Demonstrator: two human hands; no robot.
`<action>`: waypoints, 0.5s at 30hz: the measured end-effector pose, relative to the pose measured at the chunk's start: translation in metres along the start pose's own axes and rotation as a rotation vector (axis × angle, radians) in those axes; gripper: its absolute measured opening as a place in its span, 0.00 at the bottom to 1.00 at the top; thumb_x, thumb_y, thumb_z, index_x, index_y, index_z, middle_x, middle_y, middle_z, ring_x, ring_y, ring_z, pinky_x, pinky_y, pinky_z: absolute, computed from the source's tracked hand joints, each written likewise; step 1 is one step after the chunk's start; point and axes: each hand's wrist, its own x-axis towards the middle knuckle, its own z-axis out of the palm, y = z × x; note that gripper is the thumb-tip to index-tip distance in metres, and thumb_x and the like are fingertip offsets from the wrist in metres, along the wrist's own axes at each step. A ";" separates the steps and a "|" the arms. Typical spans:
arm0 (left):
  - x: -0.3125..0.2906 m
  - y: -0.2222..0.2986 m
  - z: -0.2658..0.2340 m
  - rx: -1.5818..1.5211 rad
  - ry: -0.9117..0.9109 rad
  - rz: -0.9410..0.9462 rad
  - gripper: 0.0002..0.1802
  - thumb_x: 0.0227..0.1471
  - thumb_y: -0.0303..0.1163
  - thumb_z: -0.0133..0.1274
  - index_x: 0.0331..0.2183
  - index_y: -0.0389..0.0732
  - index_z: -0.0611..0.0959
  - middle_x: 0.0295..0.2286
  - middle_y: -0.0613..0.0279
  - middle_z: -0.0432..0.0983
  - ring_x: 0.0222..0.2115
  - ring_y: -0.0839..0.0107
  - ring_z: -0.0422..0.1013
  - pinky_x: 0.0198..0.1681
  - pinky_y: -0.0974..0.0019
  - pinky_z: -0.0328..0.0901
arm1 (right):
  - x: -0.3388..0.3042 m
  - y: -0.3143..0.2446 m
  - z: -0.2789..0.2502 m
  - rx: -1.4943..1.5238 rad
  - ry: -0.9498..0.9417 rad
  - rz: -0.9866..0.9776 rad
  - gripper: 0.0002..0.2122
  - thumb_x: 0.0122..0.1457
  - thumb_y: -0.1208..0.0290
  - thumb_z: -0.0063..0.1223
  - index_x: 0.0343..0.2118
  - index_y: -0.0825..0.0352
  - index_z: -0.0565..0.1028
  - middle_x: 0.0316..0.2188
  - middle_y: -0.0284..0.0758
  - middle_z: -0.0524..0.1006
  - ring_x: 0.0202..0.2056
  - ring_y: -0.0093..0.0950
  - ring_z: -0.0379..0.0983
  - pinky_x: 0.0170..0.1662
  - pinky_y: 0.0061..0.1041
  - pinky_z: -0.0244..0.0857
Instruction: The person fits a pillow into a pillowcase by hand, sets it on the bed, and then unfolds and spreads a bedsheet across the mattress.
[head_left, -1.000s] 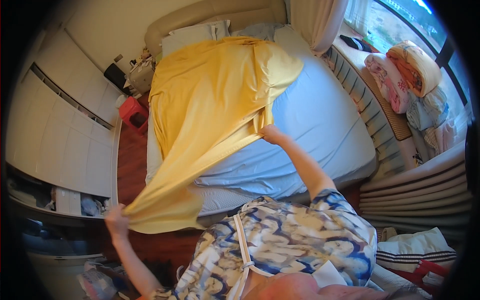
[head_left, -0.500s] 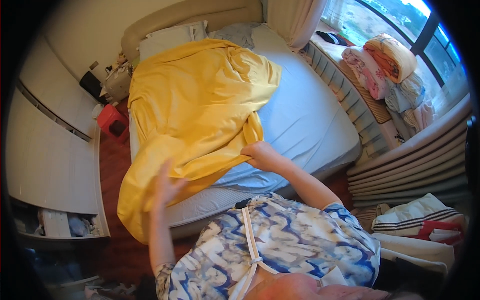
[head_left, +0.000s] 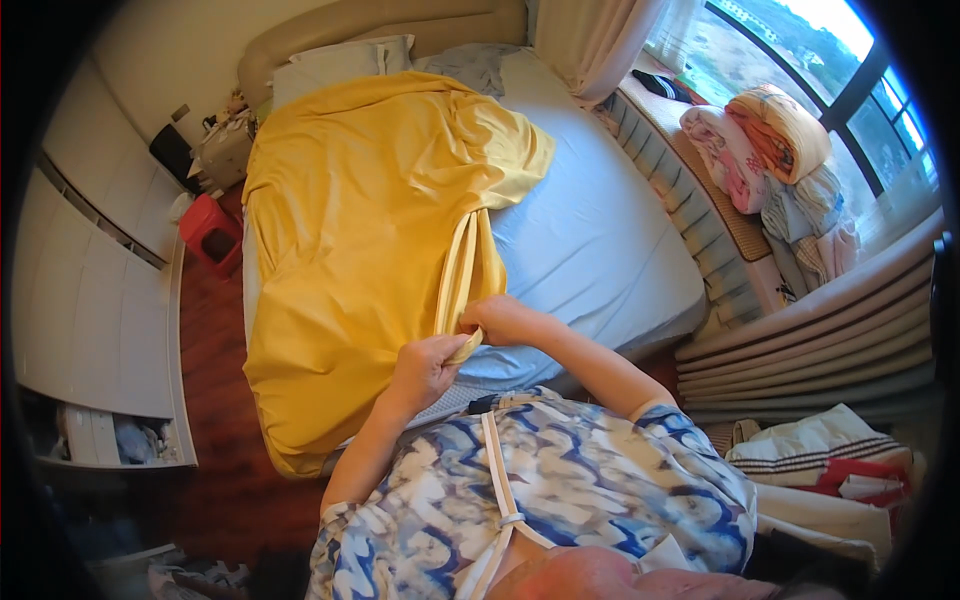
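Note:
A large yellow duvet cover or sheet (head_left: pixel 350 230) lies spread over the left and middle of the bed, hanging past its near left corner. My left hand (head_left: pixel 427 367) is closed on the cloth's near right edge. Just beside it, my right hand (head_left: pixel 495 320) grips the same edge, the two hands almost touching. Pleated folds run up the cloth from my fingers. Beneath and to the right, the pale blue fitted sheet (head_left: pixel 610 255) covers the mattress. My fingertips are partly hidden in the fabric.
Pillows (head_left: pixel 335 70) lie against the beige headboard (head_left: pixel 440 28). A red stool (head_left: pixel 212 238) and white cabinets (head_left: pixel 95 300) stand on the left. Folded quilts (head_left: pixel 780 130) are piled on the window ledge at right, near gathered curtains (head_left: pixel 800 350). Bags (head_left: pixel 815 450) sit at lower right.
My left hand has moved right from over the cloth and taken hold of its edge beside my right hand. My right hand has shifted slightly left and nearer, drawing the edge into folds.

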 end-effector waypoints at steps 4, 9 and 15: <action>-0.003 0.004 0.004 0.127 0.060 0.058 0.13 0.43 0.22 0.54 0.36 0.35 0.79 0.21 0.49 0.70 0.22 0.55 0.70 0.24 0.64 0.64 | 0.032 0.044 -0.003 -0.186 -0.209 0.024 0.10 0.48 0.66 0.50 0.35 0.50 0.79 0.30 0.37 0.78 0.35 0.36 0.75 0.37 0.34 0.67; -0.012 0.030 0.013 0.250 0.199 -0.075 0.12 0.42 0.20 0.53 0.35 0.35 0.80 0.23 0.52 0.74 0.24 0.60 0.72 0.27 0.68 0.65 | 0.056 0.175 0.042 -0.325 -0.254 0.138 0.10 0.48 0.62 0.52 0.28 0.62 0.79 0.30 0.41 0.78 0.37 0.38 0.75 0.37 0.35 0.69; -0.069 0.049 -0.003 0.428 0.815 -0.284 0.09 0.50 0.22 0.47 0.34 0.30 0.78 0.31 0.61 0.76 0.32 0.74 0.70 0.38 0.70 0.65 | 0.050 0.333 0.059 0.289 0.415 0.535 0.26 0.58 0.56 0.38 0.59 0.62 0.58 0.55 0.40 0.63 0.55 0.36 0.60 0.55 0.45 0.52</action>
